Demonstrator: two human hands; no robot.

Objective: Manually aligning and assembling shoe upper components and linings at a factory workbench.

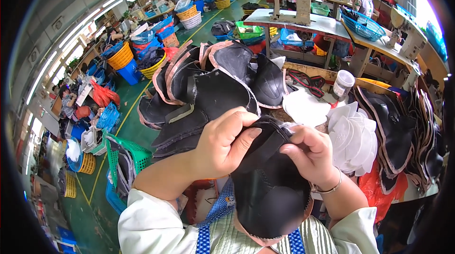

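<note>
Workshop; curved black leather piece [270, 192].

My hands [265, 152] have little room: a fan of black uppers [208, 88] crowds them from 10 to 12 o'clock, white insoles [353, 138] block 2 to 3 o'clock, more uppers [403, 131] beyond. I see open floor [128, 126] at 9 o'clock.

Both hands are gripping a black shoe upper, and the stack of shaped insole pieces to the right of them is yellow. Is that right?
Not quite. The head view shows the stack of insole pieces is white, not yellow. Both the left hand and right hand do grip the black shoe upper.
</note>
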